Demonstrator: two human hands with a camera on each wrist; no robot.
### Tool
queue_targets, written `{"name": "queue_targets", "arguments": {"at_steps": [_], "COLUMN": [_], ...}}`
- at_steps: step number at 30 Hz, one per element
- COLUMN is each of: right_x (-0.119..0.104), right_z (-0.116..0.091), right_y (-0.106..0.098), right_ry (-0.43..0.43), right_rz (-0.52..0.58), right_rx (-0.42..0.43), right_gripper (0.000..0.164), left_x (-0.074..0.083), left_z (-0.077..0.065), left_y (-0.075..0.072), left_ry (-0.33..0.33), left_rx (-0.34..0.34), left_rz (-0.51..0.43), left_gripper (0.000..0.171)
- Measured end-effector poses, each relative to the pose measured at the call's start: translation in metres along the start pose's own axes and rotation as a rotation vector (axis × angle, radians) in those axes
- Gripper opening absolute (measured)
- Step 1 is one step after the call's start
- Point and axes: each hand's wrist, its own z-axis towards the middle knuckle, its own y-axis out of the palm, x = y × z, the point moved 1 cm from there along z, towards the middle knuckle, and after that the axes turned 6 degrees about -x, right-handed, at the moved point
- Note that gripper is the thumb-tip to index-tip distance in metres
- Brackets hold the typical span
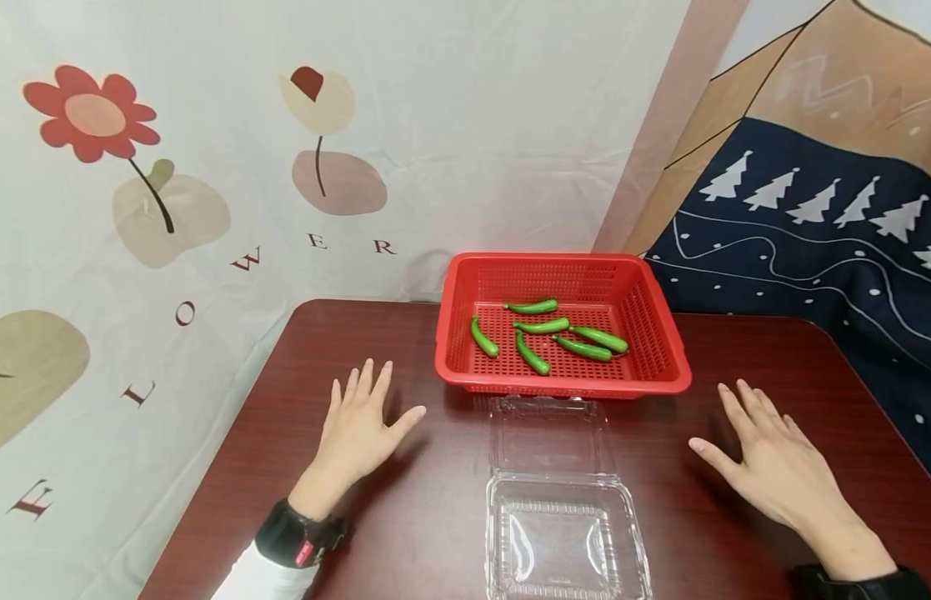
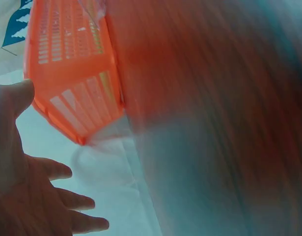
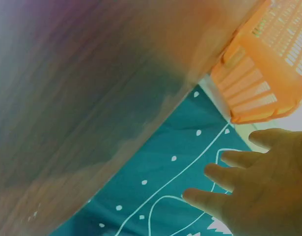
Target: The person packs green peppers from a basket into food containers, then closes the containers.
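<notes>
My left hand is over the left part of the table, palm down with fingers spread, holding nothing. On the other side my right hand has its fingers extended in the same way and holds nothing. Between and beyond them stands a red plastic basket with perforated walls. Several slim green vegetables, like small zucchini, lie on its floor. In front of the basket a clear plastic clamshell box lies opened, its lid folded back toward the basket. Both wrist views show an outstretched hand beside the basket.
The dark reddish-brown table has rounded far corners. A white cloth printed with flowers and letters hangs behind and to the left. At the right hangs a navy cloth with white trees. Each wrist wears a black band.
</notes>
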Motion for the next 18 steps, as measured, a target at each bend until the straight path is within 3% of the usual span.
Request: {"name": "queue_targets", "arguments": {"at_steps": [5,12,18], "right_x": [-0.013,-0.034,-0.053], "right_z": [-0.003,-0.004,-0.005], "right_y": [0.002,0.001,0.003], "right_ry": [-0.003,0.039,-0.001], "right_rz": [0.011,0.032,0.062], "right_rx": [-0.007,-0.139,-0.150], "right_gripper": [0.095,0.097,0.092], "left_x": [0.012,0.030,0.046], "left_z": [-0.005,-0.011,-0.016], "left_y": [-0.001,0.001,0.006], "left_ry": [0.007,-0.005,0.001], "left_rx": [-0.008,-0.061,-0.108], "left_rz": [-0.058,-0.125,-0.220], "left_gripper": [0.096,0.092,0.084]}}
